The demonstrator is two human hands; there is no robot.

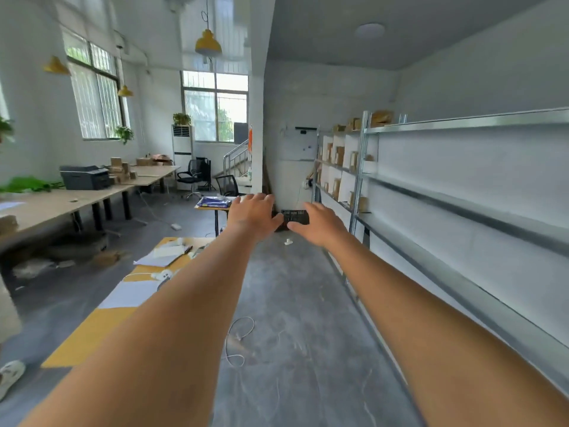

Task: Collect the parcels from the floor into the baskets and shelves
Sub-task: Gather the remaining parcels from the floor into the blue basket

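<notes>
Both arms reach out with the left hand (251,215) and right hand (320,224) in an open grip, holding nothing, maybe heading for the black basket (295,216).

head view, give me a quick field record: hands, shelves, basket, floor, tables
left hand: open, fingers stretched forward, holds nothing
right hand: open, stretched forward, holds nothing
metal shelves: along the right wall; near bays bare, far bays hold brown parcels
black basket: on the floor far ahead, partly hidden by both hands
floor: grey, with a loose white cable
tables: long desk on the left with a printer and cartons
</notes>
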